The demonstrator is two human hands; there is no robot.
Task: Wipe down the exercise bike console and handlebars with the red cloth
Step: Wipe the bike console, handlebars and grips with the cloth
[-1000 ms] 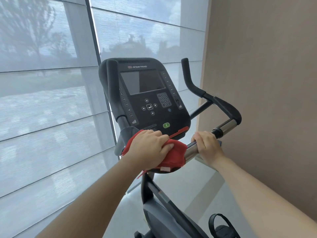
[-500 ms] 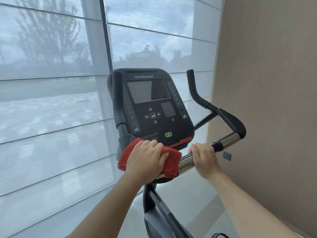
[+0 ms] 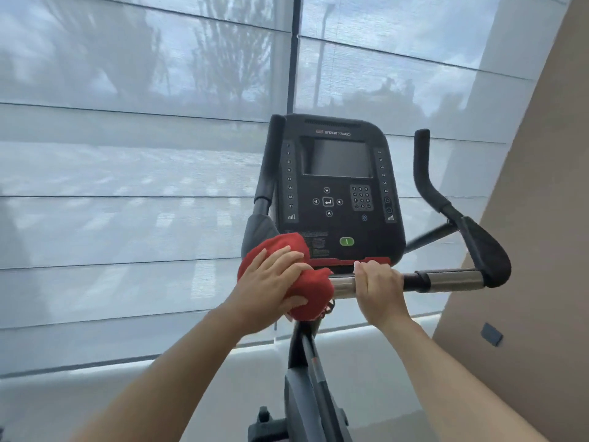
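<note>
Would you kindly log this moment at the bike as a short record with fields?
left hand: holds the cloth against the handlebar, below the console's left corner
right hand: grips the handlebar's chrome part, beside the cloth
console: upright, screen dark
surroundings: blinds behind, wall to the right

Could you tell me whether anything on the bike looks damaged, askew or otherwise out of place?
Nothing stands out: the console sits straight, the red cloth is bunched on the handlebar under the left hand.
</note>
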